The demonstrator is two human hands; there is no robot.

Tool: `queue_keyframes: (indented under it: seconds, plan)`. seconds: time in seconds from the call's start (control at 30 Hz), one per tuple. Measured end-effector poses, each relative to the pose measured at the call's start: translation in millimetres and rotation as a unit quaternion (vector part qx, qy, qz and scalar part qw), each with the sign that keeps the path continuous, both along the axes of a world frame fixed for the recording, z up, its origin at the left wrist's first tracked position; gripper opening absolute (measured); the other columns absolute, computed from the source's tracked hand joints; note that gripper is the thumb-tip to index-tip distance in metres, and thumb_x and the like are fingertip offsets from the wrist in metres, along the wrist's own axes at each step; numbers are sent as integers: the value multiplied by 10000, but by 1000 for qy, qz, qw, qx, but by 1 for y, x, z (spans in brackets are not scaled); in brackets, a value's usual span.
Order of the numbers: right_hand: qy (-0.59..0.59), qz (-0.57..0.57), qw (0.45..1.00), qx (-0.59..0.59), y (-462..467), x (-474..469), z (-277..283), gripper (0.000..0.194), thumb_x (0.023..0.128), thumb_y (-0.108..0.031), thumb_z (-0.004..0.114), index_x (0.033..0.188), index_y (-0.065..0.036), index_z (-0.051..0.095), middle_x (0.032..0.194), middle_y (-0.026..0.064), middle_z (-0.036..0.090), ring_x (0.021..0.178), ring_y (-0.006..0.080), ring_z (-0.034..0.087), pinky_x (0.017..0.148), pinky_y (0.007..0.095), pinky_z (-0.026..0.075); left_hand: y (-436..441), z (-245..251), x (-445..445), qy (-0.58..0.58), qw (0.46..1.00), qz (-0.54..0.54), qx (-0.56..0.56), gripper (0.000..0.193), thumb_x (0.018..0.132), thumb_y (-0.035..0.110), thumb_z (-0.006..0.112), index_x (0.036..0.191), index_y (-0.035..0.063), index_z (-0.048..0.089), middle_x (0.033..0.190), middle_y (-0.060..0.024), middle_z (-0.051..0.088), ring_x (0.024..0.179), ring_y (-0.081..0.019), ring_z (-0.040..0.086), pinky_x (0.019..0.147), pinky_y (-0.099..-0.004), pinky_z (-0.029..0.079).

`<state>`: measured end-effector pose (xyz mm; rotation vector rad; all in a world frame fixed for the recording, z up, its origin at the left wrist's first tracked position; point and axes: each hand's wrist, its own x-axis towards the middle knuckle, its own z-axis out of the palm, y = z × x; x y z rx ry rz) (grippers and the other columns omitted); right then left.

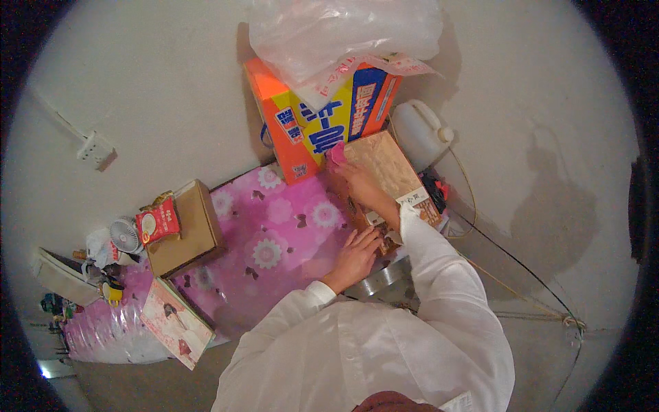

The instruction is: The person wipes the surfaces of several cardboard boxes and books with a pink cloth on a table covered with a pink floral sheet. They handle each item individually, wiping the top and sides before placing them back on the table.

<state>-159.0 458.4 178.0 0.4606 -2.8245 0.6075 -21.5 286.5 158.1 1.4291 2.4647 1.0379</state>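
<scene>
My right hand (355,177) reaches across a brown patterned flat box (383,159) and is closed on a pink cloth (336,154) at the box's far left edge. With fingers spread, my left hand (357,259) rests at the near left corner of the same box. Behind the cloth stands a large orange, yellow and blue carton (334,118), with a translucent plastic bag (350,31) on top. Both hands are over the end of a table with a pink floral cover (288,221).
To the left are a cardboard box (190,232) with a red food packet (158,219), a small fan (125,235) and a picture-covered book or folder (177,322). A white plastic jug (419,134) stands behind the brown box. A metal rim (383,278) shows near my right sleeve.
</scene>
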Motion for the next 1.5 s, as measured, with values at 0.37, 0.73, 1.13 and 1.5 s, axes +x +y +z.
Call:
queue_keyframes:
  seconds: [0.37, 0.73, 1.13, 1.5]
  plan:
    - [-37, -28, 999, 11, 39, 66, -5, 432, 847, -66, 635, 1276, -65, 684, 1338, 120, 667, 1231, 340, 612, 1033, 454, 497, 2, 3, -3, -9, 1000, -10, 10, 480, 896, 85, 629, 1372, 46, 582, 1540, -129, 484, 1482, -304, 387, 1217, -548, 286]
    - [-7, -235, 969, 76, 100, -31, -11, 350, 899, -155, 605, 1238, -119, 685, 1316, 109, 658, 1176, 364, 617, 987, 500, 505, 0, 4, -1, -8, 1000, -1, -7, 477, 912, 101, 652, 1381, 58, 578, 1565, -102, 462, 1496, -286, 366, 1218, -532, 287]
    - [-53, -274, 951, 129, 111, -19, 6, 340, 899, -243, 654, 1210, -105, 659, 1365, 89, 626, 1273, 328, 551, 967, 514, 495, -1, 13, -2, -3, 1000, -12, -29, 504, 914, 88, 629, 1411, 55, 548, 1576, -108, 449, 1496, -299, 364, 1216, -537, 286]
    - [-41, -287, 936, 201, 112, 139, -11, 456, 868, -94, 590, 1318, -33, 622, 1329, 129, 645, 1214, 332, 582, 992, 458, 499, -1, 10, -8, -26, 998, -44, -25, 532, 905, 106, 633, 1422, 31, 535, 1606, -138, 407, 1518, -337, 321, 1228, -536, 257]
